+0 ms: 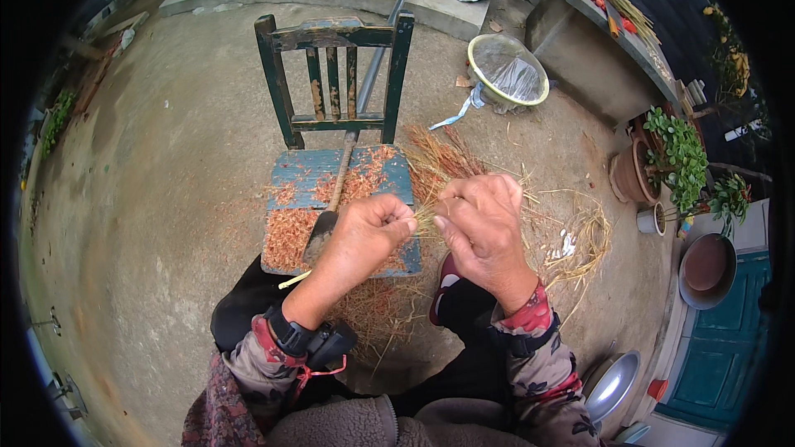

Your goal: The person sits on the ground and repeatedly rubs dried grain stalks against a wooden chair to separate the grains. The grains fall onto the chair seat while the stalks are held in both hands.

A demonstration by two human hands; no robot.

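Observation:
My left hand [379,223] pinches a thin sorghum-like stalk near its wispy head [425,218]. The pale lower end of the stalk [294,280] sticks out past my left forearm. Facing it, my right hand [481,223] has its fingers curled at the other side of the head, closed on fine strands. Both hands are over the right edge of a worn wooden chair [287,167], whose seat is strewn with reddish husks [289,233]. A long-handled spade [320,237] lies across the seat, its blade partly behind my left hand.
Reddish seed-headed stalks [444,158] lie right of the chair. Beyond them sits a plastic-lined basin [506,71]. Loose straw [587,242] is on the concrete at right. Stripped debris [376,316] lies between my feet. Potted plants [633,167] and a metal bowl [612,388] stand along the right.

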